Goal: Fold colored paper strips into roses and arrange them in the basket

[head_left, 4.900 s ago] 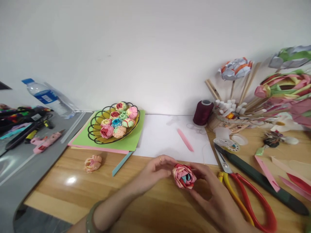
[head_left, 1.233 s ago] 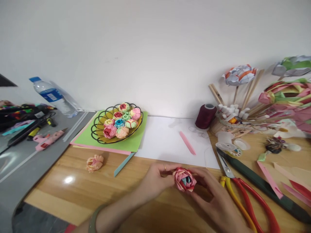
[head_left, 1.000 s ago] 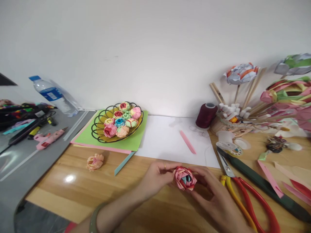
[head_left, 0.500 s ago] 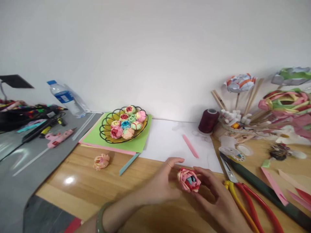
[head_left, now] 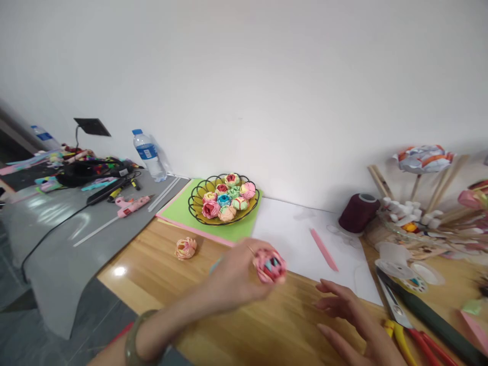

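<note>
A pink and red paper flower (head_left: 270, 266) with a pale blue centre is gripped by my left hand (head_left: 240, 274) above the wooden table. My right hand (head_left: 348, 323) is apart from it on the right, fingers spread with nothing between them. On the table to the left lies a peach paper flower (head_left: 186, 248). Behind it, a black wire-rimmed yellow basket (head_left: 194, 206) holds several small paper flowers on green paper (head_left: 179, 195). A pink paper strip (head_left: 324, 249) rests on the white sheet (head_left: 280, 218).
At right are a maroon thread spool (head_left: 358, 213), scissors (head_left: 396, 305) with a dark green sheath, and a jar (head_left: 381, 226) of sticks. Left, on a grey mat (head_left: 110, 259), lie a pink glue gun (head_left: 131, 206) and a water bottle (head_left: 150, 157).
The flower has passed from my right hand to my left hand. My right hand has let go and opened. The view has swung to the left.
</note>
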Tool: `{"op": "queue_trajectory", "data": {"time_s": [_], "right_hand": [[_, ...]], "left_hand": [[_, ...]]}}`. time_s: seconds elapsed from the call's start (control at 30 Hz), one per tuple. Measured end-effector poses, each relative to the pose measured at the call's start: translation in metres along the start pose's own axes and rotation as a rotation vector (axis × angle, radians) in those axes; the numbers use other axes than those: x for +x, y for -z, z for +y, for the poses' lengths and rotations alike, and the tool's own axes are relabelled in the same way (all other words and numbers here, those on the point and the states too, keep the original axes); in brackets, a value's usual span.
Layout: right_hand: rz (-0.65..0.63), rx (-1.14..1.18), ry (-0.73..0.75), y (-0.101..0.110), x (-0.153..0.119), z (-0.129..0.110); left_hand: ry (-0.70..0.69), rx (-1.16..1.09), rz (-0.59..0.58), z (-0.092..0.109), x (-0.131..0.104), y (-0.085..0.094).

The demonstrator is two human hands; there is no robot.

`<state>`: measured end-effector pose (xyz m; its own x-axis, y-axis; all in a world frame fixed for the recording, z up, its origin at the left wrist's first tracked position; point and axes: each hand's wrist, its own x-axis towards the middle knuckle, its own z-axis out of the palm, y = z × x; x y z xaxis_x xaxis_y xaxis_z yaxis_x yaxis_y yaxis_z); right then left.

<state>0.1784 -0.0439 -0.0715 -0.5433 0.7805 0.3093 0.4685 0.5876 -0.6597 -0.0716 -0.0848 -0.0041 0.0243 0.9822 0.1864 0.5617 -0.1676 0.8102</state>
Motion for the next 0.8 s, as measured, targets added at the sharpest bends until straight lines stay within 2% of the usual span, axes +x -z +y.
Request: {"op": "queue_trajectory", "data": {"time_s": [0.1, 0.17, 0.23, 0.3, 0.4, 0.57, 0.8], "right_hand": [[-0.013, -0.058, 0.02, 0.0, -0.002, 0.004], [-0.023, -0.061, 0.022, 0.0, -0.003, 0.002], [-0.038, -0.051, 0.01, 0.001, -0.002, -0.002], [-0.061, -0.041, -0.008, 0.002, 0.001, -0.008], [-0.116, -0.026, -0.041, 0.003, 0.005, -0.015], [-0.171, -0.004, -0.047, -0.002, 0.012, -0.025], [-0.186, -0.041, -0.016, -0.009, 0.016, -0.027]], "left_hand": [[-0.084, 0.24, 0.217, -0.024, 0.017, 0.053], [-0.11, 0.399, 0.306, -0.045, 0.035, 0.089], [-0.073, 0.549, 0.34, -0.066, 0.053, 0.119], [-0.036, 0.657, 0.319, -0.084, 0.07, 0.14], [-0.014, 0.675, 0.286, -0.108, 0.087, 0.155], [0.065, 0.641, 0.299, -0.141, 0.097, 0.163], [0.081, 0.622, 0.275, -0.164, 0.102, 0.166]]}}
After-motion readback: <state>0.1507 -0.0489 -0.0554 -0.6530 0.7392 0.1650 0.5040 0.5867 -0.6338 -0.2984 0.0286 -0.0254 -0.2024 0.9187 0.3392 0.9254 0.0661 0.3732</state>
